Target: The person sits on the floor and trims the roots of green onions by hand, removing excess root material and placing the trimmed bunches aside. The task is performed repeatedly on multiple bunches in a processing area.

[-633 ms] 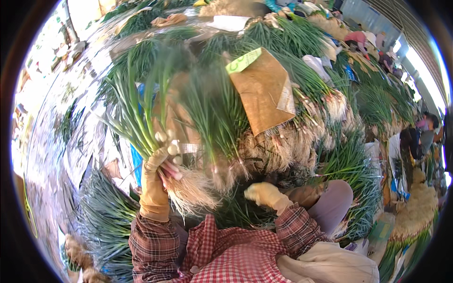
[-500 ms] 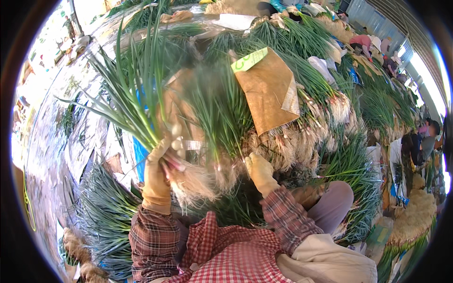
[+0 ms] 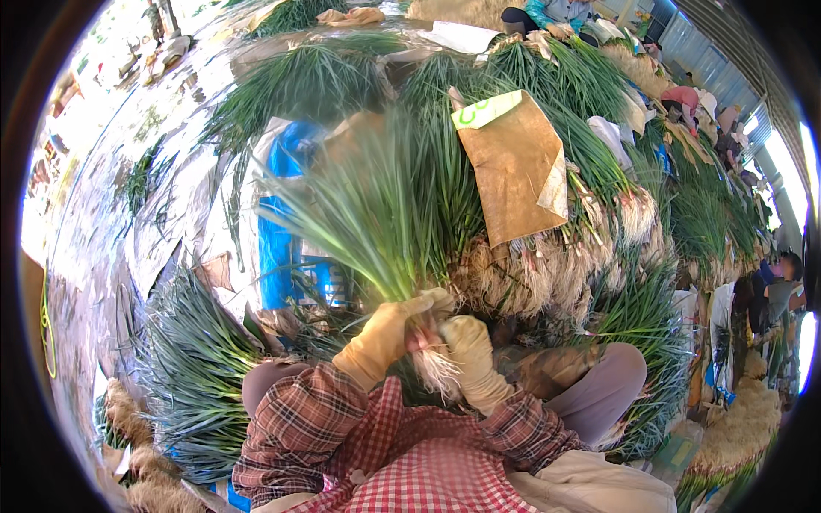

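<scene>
A bunch of green onions [image 3: 376, 231] stands upright before me, its leaves fanning up and to the left, slightly smeared by motion. My left hand [image 3: 382, 338], in a yellowish work glove, wraps round the stems just above the pink-white bulbs. The pale roots [image 3: 438, 368] hang below that grip. My right hand [image 3: 470, 355], gloved too, is closed at the right side of the bulbs and pressed against the bunch; its fingertips are partly hidden. Just beyond lies a pile of green onions [image 3: 513, 282] with roots toward me, under a brown paper sheet [image 3: 517, 171].
More green onions lie at my left knee [image 3: 192, 376] and right knee [image 3: 637, 342]. A blue and white sack [image 3: 286, 256] lies flat at the front left. Other people [image 3: 560, 17] sit at the far side and along the right, among further piles. Pale sheeting [image 3: 111, 256] covers the ground leftward.
My left hand has carried the bunch right and toward my lap, uncovering the blue sack. The right hand has drawn back from the pile to the bunch's bulbs. Both hands now meet.
</scene>
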Available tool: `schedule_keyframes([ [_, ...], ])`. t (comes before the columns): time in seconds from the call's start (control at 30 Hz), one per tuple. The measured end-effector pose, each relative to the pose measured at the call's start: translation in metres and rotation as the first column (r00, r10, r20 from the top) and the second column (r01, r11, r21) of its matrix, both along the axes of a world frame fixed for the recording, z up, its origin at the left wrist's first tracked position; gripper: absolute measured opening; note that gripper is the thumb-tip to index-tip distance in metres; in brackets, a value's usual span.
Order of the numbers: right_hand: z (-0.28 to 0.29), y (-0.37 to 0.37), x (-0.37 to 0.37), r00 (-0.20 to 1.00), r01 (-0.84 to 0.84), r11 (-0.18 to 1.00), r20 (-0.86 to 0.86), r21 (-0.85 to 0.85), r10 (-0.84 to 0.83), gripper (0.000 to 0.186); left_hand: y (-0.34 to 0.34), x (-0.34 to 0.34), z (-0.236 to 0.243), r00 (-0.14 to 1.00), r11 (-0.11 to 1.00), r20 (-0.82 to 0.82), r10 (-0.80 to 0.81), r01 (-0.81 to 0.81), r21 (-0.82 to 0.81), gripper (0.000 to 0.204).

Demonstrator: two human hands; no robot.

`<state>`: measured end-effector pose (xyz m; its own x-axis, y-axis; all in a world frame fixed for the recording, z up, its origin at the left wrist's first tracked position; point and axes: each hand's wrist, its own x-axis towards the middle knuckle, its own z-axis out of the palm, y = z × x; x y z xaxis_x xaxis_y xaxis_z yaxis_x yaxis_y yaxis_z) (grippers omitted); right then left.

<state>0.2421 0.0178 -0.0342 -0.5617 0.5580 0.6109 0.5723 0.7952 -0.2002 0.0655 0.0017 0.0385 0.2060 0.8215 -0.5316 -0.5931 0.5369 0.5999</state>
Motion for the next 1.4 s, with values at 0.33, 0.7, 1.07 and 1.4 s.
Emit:
schedule_keyframes([
  [0.33,-0.036,0.038,-0.002,0.961,0.261,0.743,0.241,-0.616,-0.138,0.042,-0.01,-0.054,0.036,0.879,0.844,0.035,0.476,-0.468,0.263,0.033],
  [0.7,0.008,0.068,-0.03,0.894,0.375,0.717,0.026,-0.587,-0.446,0.035,0.0,-0.056,0.014,0.982,0.977,0.096,0.165,-0.176,0.122,0.038],
  [1.07,-0.012,0.012,-0.006,0.821,0.435,0.693,0.569,-0.574,-0.045,0.017,-0.003,-0.017,-0.014,0.949,0.972,0.269,0.163,-0.202,0.123,0.019],
  [1.4,-0.016,0.056,-0.074,0.629,-0.672,0.103,-0.64,-0.733,-0.441,0.036,-0.019,-0.022,-0.02,0.967,0.975,0.202,0.153,-0.181,0.127,0.027],
])
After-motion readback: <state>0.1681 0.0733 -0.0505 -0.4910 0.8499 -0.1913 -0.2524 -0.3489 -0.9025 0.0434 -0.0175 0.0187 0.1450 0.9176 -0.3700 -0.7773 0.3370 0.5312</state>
